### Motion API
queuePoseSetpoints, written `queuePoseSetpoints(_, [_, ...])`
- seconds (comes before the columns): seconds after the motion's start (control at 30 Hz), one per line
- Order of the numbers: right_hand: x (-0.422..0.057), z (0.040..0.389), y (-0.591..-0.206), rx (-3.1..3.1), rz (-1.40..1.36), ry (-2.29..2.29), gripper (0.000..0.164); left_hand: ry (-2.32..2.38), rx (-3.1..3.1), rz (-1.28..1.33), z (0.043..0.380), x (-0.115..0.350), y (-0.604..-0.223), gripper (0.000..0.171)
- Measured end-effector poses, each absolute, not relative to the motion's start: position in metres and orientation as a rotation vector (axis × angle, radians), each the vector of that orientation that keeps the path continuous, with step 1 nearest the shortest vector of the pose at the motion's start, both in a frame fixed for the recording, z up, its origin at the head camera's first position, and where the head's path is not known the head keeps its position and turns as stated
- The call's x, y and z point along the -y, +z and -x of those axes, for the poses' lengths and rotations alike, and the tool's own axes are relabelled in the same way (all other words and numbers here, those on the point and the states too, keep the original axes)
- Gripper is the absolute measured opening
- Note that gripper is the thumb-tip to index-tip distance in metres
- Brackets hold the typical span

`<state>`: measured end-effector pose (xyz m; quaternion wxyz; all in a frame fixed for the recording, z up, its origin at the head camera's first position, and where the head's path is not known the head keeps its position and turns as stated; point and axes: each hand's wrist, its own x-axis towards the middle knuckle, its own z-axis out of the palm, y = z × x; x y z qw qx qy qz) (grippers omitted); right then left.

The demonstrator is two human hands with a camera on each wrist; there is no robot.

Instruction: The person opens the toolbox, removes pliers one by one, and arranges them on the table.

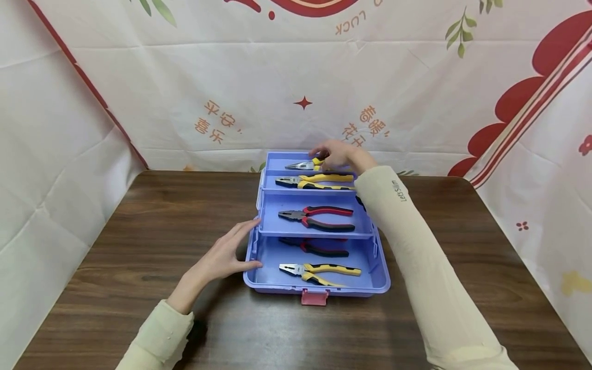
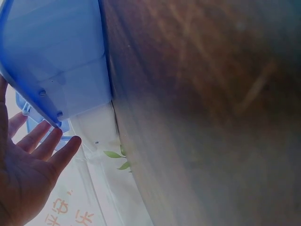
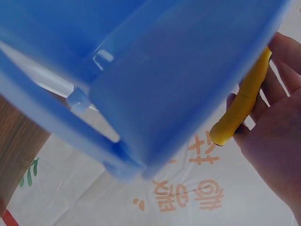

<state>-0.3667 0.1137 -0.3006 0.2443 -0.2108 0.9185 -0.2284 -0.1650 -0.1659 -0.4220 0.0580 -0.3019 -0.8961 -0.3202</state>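
The right hand (image 1: 339,154) is reaching to the far end of the box (image 1: 277,289) and is pinching the yellow handles of the long-nose pliers (image 1: 305,165), its fingers curling round them; the right wrist view is showing one yellow handle lying against the fingers, just beyond the box's edge. The metal nose is pointing toward the box's left side. Whether these pliers are touching the floor of the box's far tray, I cannot tell.

The left hand (image 1: 226,254) is bracing at the box's left side, its fingers spreading apart, fingertips touching the rim and the thumb lying over the edge nearer the box's front.

Inside the box, the far yellow pliers (image 1: 319,179) are lying just in front of the far tray. The upper red pliers (image 1: 316,218) are resting in the box's middle tray. In the box's bottom, the lower red pliers (image 1: 326,249) are lying partly hidden beneath that tray, and the near yellow pliers (image 1: 319,272) are lying nearest the front. A red latch (image 1: 314,297) is hanging at the box's front.

The table (image 1: 176,205) is supporting the box, and a printed cloth (image 1: 277,77) is hanging behind it.
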Motion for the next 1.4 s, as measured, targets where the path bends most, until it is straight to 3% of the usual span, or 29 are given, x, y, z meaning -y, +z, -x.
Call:
queuePoseSetpoints(0.63, [-0.114,0.361,-0.297,-2.506,0.667,-0.644,0.037,-0.992,2.736,0.904,0.163,0.164,-0.424,0.088])
queuePoseSetpoints(1.4, [-0.156,0.351,-0.275,-2.573,0.850,-0.942,0.037,-0.983,2.711,0.920,0.163,0.164,-0.421,0.088])
